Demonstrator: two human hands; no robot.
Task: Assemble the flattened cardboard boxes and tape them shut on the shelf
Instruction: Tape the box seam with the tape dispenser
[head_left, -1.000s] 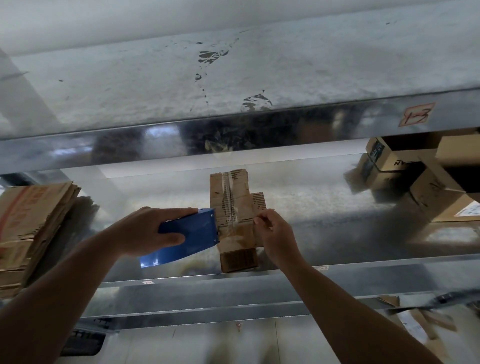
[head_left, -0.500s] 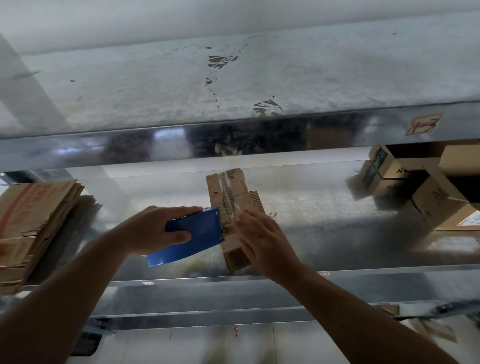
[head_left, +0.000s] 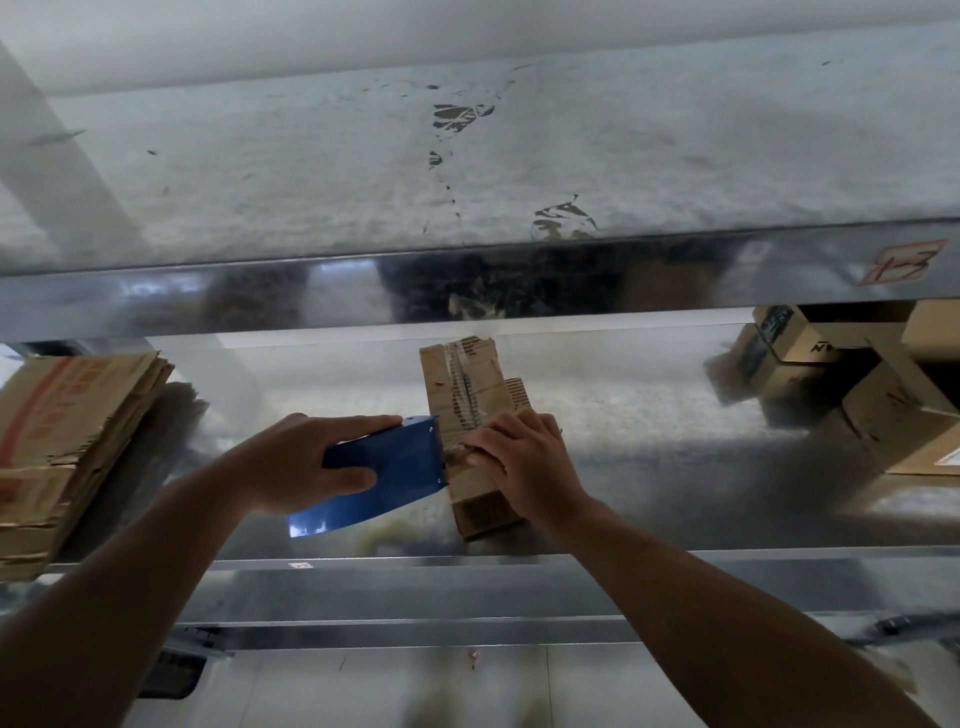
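Left grip (head_left: 306, 462) clasps dispenser (head_left: 400, 467), seemingly tilted.

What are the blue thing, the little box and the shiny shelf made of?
The blue tape dispenser looks like painted sheet metal or hard plastic: smooth and glossy, with a highlight on its lower edge. The little box is brown cardboard, matte and scuffed, with clear shiny tape down its seam. The shelf is probably galvanised steel: silvery, with blurred mirror-like reflections.

Worn cardboard box (head_left: 470, 395) lies on metal shelf (head_left: 675, 467), taped seam up; blue tape dispenser (head_left: 395, 467) touches its left edge.
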